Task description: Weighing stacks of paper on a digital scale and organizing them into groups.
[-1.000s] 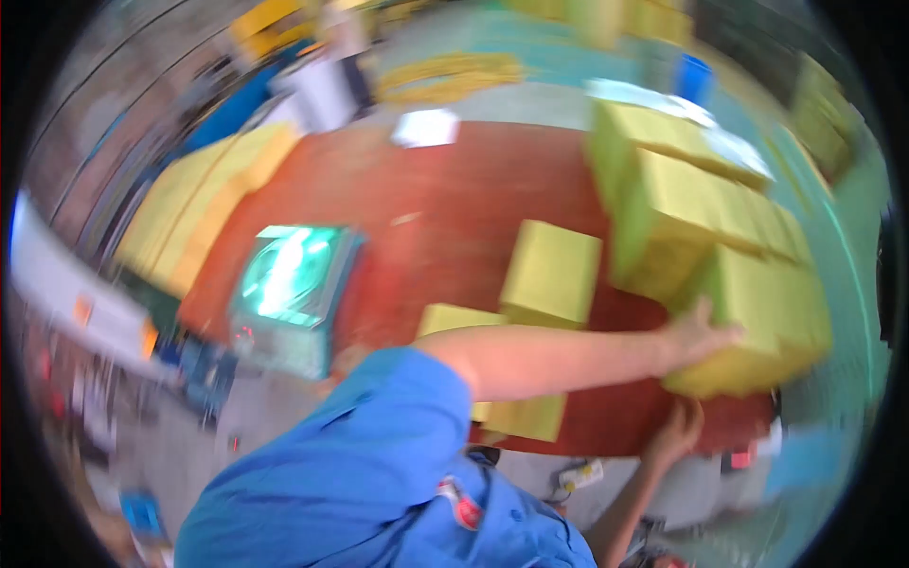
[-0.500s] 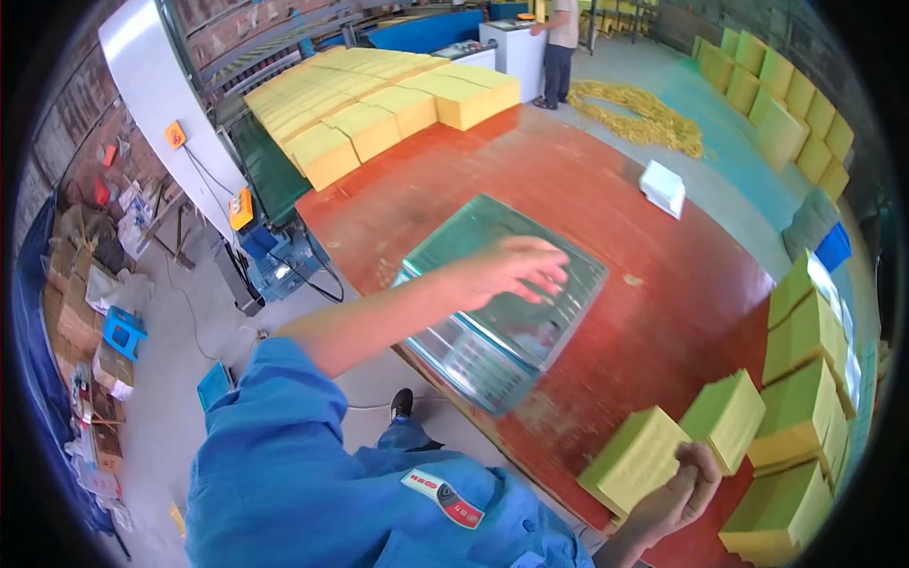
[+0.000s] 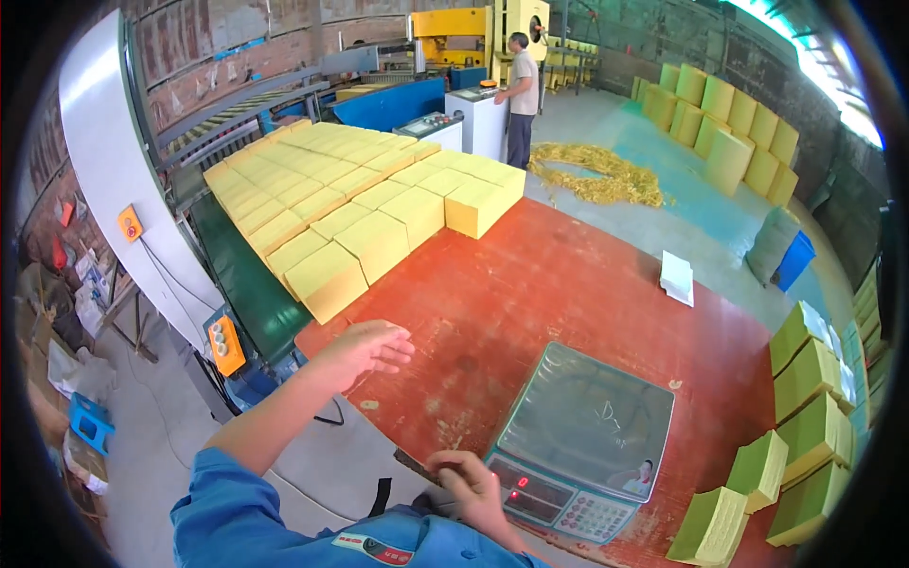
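My left hand (image 3: 371,348) reaches over the left edge of the red table (image 3: 568,293). Its fingers are stretched out and nothing is in them. Near the table's front edge, my right hand (image 3: 473,488) is closed with its fingers curled, and no object shows in it. Just right of it sits a digital weighing scale (image 3: 587,421) with a bare glassy platform, a lit red display and a keypad. Closest beyond my left hand is a long bed of yellow paper stacks (image 3: 379,222), packed side by side.
Several more yellow stacks (image 3: 810,379) stand at the table's right end. A small white pad (image 3: 676,278) lies near the far right edge. Left is a machine with an orange button box (image 3: 225,346) and green belt (image 3: 241,270). A person (image 3: 521,99) stands at the back beside yellow scraps (image 3: 597,175).
My left hand has moved left, off the scale and toward the packed stacks. My right hand has left the yellow stacks at right and come to the scale's left. The view has shifted.
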Demonstrator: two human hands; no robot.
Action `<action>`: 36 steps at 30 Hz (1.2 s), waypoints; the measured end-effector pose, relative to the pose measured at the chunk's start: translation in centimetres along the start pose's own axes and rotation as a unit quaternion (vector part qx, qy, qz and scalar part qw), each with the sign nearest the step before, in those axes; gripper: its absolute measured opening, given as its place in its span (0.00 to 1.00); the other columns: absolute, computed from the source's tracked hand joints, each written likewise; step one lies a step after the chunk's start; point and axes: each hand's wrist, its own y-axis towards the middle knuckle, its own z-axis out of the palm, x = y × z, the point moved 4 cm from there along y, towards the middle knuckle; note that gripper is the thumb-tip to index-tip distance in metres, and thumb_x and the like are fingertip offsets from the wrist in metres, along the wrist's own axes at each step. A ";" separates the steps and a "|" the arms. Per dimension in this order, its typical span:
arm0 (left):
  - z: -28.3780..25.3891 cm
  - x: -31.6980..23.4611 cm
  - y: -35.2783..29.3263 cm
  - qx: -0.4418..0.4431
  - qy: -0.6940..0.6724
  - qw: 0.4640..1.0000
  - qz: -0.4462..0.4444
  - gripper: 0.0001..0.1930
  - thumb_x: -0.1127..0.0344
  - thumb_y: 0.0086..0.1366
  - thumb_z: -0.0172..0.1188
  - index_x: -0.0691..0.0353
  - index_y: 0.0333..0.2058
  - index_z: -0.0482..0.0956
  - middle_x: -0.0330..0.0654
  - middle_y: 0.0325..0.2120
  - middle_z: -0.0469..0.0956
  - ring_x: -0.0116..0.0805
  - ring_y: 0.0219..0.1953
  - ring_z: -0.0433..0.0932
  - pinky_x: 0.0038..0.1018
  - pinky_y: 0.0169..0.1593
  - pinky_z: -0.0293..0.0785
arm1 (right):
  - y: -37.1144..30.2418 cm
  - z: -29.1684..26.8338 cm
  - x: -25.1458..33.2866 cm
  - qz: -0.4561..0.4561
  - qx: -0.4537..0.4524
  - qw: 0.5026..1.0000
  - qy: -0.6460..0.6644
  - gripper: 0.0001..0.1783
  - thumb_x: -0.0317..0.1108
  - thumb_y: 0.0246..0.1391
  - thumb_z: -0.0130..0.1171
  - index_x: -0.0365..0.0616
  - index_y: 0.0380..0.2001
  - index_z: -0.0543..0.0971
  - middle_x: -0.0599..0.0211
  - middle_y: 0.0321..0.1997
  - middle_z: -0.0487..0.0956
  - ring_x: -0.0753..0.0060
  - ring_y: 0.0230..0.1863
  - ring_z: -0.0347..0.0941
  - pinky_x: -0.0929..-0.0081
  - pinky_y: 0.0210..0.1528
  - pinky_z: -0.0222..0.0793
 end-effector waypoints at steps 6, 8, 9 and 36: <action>-3.7 -3.3 -0.1 0.007 0.081 0.997 0.014 0.21 0.57 0.69 0.55 0.68 0.53 0.72 0.51 0.45 0.79 0.40 0.46 0.80 0.34 0.48 0.78 | 4.3 5.4 -7.4 0.036 0.085 0.996 0.019 0.13 0.22 0.62 0.52 0.34 0.49 0.74 0.67 0.45 0.77 0.78 0.48 0.73 0.77 0.53 0.69; -5.2 -5.5 1.0 0.007 0.152 0.988 0.031 0.23 0.55 0.68 0.56 0.66 0.55 0.72 0.48 0.48 0.77 0.36 0.47 0.79 0.33 0.49 0.77 | 5.5 6.3 -7.3 0.026 0.077 0.997 -0.017 0.13 0.22 0.62 0.52 0.36 0.50 0.73 0.67 0.45 0.77 0.78 0.49 0.72 0.78 0.52 0.69; -5.7 -6.9 2.4 0.006 0.198 0.980 0.032 0.24 0.55 0.68 0.57 0.65 0.56 0.71 0.47 0.49 0.77 0.36 0.48 0.78 0.33 0.50 0.76 | 6.2 6.4 -6.6 0.015 0.063 0.997 -0.036 0.14 0.22 0.63 0.51 0.36 0.51 0.73 0.67 0.45 0.77 0.78 0.49 0.72 0.78 0.52 0.69; 1.1 -17.0 78.3 -0.139 0.716 0.524 0.439 0.34 0.38 0.71 0.39 0.56 0.65 0.63 0.45 0.67 0.60 0.42 0.70 0.54 0.57 0.67 0.52 | 22.0 5.8 -12.6 0.059 -0.327 0.794 -0.509 0.17 0.30 0.48 0.62 0.41 0.43 0.82 0.54 0.54 0.78 0.50 0.54 0.73 0.58 0.56 0.70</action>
